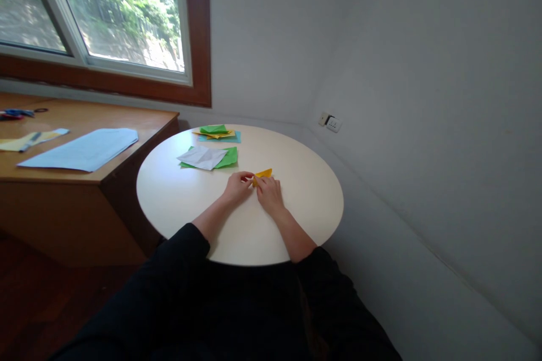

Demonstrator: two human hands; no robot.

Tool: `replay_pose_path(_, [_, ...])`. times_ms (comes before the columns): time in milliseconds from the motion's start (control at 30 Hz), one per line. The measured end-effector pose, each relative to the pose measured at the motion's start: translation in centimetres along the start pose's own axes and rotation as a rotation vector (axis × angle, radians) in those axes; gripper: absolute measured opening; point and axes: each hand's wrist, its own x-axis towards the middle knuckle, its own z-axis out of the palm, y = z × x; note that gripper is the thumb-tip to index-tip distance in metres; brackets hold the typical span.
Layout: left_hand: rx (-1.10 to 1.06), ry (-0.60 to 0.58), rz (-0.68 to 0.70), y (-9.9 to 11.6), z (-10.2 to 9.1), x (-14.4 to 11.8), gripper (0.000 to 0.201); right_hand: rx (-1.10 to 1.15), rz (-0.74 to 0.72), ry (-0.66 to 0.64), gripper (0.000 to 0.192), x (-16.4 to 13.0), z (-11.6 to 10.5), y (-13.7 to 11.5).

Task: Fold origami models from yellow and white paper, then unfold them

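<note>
A small folded piece of yellow paper [264,173] lies at the middle of the round white table [178,206], partly covered by my fingers. My left hand [238,186] pinches its left end between thumb and fingers. On the near side, my right hand [270,192] rests with bent fingers over the paper and presses on it. The folds under my fingertips are hidden. Just beyond my left hand lie a white creased sheet [203,157] and a green sheet [229,157] beneath it.
Farther back on the table is a stack of green [213,129], yellow and blue papers. A wooden desk [139,115] on the left bears pale blue sheets [91,148], a yellow paper with a pen-like item, and scissors [19,113]. Walls and a window [122,11] stand behind.
</note>
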Motion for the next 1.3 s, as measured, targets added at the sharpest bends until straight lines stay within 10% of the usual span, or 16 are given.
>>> replay_pose_path(1300, [0.114, 0.024, 0.078, 0.8, 0.3, -0.9, 0.007, 0.005, 0.070, 0.126, 0.016, -0.1, -0.3, 0.0])
